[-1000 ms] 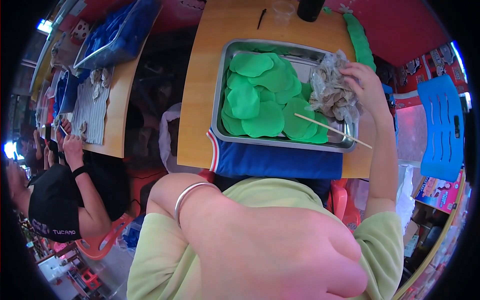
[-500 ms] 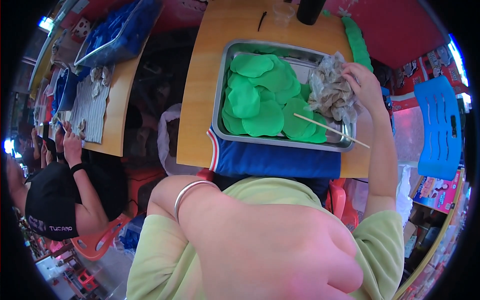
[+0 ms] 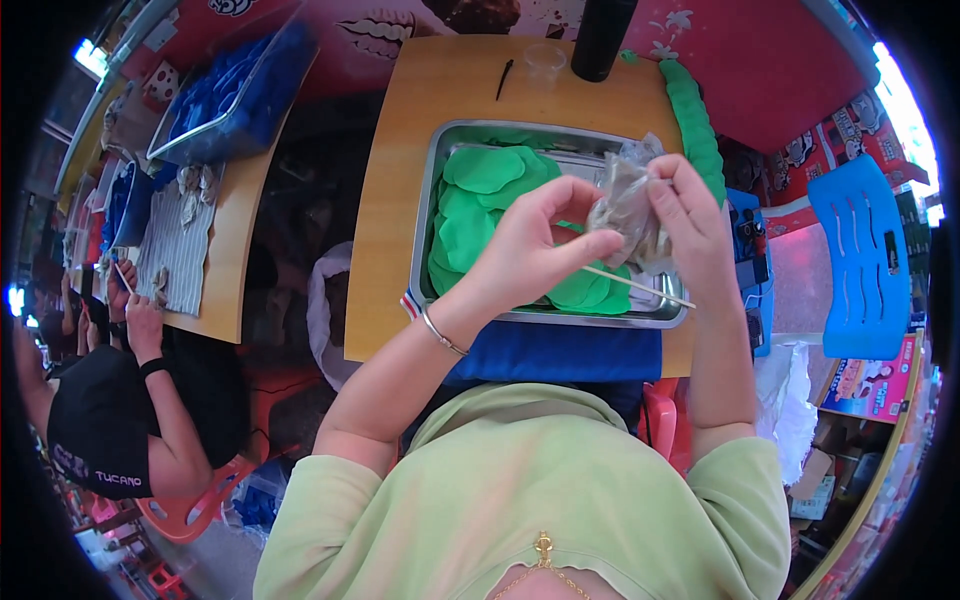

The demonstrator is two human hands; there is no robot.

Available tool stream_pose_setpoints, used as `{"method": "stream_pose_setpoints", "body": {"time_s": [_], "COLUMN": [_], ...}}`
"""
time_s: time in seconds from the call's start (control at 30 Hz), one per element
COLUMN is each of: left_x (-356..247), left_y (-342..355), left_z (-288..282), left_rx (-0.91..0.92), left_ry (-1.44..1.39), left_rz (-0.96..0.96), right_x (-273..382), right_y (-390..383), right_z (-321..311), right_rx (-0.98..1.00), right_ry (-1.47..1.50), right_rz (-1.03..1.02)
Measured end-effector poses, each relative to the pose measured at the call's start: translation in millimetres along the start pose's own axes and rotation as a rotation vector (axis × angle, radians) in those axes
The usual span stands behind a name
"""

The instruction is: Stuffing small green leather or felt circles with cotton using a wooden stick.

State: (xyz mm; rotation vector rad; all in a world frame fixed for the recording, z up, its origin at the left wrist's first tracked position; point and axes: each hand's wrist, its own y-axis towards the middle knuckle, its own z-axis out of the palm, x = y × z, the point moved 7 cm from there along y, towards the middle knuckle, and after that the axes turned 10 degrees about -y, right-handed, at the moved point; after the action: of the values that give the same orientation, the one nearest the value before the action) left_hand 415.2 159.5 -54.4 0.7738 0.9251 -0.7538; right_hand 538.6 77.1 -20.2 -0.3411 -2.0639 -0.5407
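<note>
Over the right side of a metal tray (image 3: pixel 640 320), a crumpled clear plastic bag (image 3: pixel 625 195) with grey-brown contents is held up between my hands. My right hand (image 3: pixel 692 215) pinches its right side between thumb and fingers. From the left, my left hand (image 3: pixel 535 240) has its thumb against the bag and its fingers partly hidden behind it. Flat, round green pieces (image 3: pixel 485 170) lie overlapping in the tray, some covered by my left hand. A thin wooden stick (image 3: pixel 650 290) slants across the tray's near right part, its end reaching past the rim.
Blue cloth (image 3: pixel 560 352) hangs below the tray at the table's near edge. A black cylinder (image 3: pixel 603 40), a clear cup (image 3: pixel 544 62) and a long green roll (image 3: pixel 692 125) are at the back. A blue chair (image 3: pixel 862 260) stands right. Another person (image 3: pixel 120 400) works at the left table.
My left hand has risen from close to my chest to the bag. My right hand has lifted the bag and drawn it slightly nearer and left.
</note>
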Motion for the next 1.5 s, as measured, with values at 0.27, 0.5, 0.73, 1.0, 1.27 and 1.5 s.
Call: {"method": "stream_pose_setpoints", "body": {"time_s": [0.27,0.5,0.73,1.0,1.27,1.5], "left_x": [2.9,-18.6,-17.8,27.1,23.4,29.3], "left_y": [-3.2,-3.8,-18.7,-53.6,-63.8,-61.1], "left_z": [-27.0,6.5,-19.8,-36.4,-24.3,-41.0], "left_rx": [-0.018,0.138,-0.169,-0.161,-0.024,-0.195], "left_ry": [0.079,0.462,0.361,-0.017,0.347,0.121], "left_rz": [-0.1,-0.006,0.185,-0.098,0.008,-0.107], "right_x": [-37.4,-31.7,-24.8,-33.3,-23.4,-31.0], "right_y": [-22.7,-28.8,-27.7,-42.7,-60.5,-65.5], "right_z": [35.1,75.9,62.0,55.1,88.8,97.1], "right_rx": [0.204,0.432,0.193,0.322,0.445,0.323], "right_ry": [0.216,0.165,0.48,0.258,0.207,-0.034], "right_rz": [0.213,0.014,0.223,0.089,0.12,0.02]}}
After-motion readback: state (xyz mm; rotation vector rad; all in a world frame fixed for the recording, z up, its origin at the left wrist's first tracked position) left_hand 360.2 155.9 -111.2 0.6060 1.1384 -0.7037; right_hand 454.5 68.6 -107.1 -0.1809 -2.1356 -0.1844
